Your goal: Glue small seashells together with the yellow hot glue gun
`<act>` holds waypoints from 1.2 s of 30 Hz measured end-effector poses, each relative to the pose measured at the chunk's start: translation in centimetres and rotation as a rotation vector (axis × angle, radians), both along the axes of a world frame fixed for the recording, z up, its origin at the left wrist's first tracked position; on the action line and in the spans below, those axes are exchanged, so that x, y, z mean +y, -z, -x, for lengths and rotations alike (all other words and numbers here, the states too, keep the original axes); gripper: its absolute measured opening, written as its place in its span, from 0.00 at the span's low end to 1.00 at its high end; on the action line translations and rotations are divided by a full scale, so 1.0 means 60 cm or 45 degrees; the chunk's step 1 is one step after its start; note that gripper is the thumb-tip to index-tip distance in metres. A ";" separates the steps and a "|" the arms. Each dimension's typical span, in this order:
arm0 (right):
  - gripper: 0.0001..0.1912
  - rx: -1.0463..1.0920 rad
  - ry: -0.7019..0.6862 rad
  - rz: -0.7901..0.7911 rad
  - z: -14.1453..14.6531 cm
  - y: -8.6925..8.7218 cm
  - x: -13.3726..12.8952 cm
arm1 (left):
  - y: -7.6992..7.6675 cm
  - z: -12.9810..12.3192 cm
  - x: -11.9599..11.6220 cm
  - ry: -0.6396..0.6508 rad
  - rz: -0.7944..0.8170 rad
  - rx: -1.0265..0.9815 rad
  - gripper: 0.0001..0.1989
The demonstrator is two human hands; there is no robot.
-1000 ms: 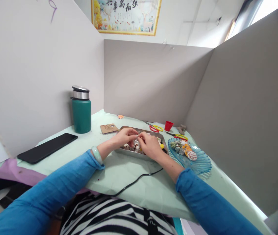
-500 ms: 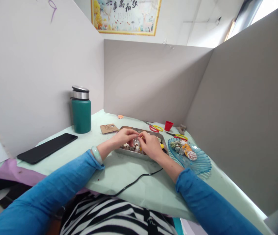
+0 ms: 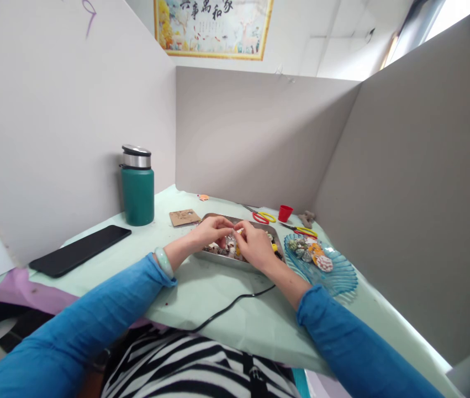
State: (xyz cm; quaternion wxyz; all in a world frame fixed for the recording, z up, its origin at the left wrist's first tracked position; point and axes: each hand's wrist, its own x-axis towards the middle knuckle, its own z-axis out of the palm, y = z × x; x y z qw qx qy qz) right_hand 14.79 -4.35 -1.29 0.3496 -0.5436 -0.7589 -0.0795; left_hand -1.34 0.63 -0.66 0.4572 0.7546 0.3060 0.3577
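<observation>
Over a metal tray full of small mixed pieces, my left hand and my right hand meet with their fingertips almost touching. Both are closed in a pinch. Whatever sits between the fingers is too small to make out. Small white, brown and yellow pieces show in the tray below and between the hands. Right of the tray, a blue glass plate holds several round patterned pieces.
A green bottle and a black phone stand and lie at the left. Behind the tray are a brown card, two pairs of scissors and a red cup. A black cable crosses the front; grey panels surround the table.
</observation>
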 end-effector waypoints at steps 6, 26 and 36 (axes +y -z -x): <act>0.10 -0.004 0.002 0.011 0.000 0.001 0.001 | 0.001 0.000 0.001 -0.013 0.006 0.019 0.17; 0.10 0.002 -0.009 -0.005 0.000 -0.001 0.000 | 0.002 -0.001 0.000 0.027 0.049 -0.056 0.17; 0.10 -0.026 0.025 -0.025 0.000 0.003 0.004 | 0.000 0.001 -0.003 0.092 0.072 -0.058 0.18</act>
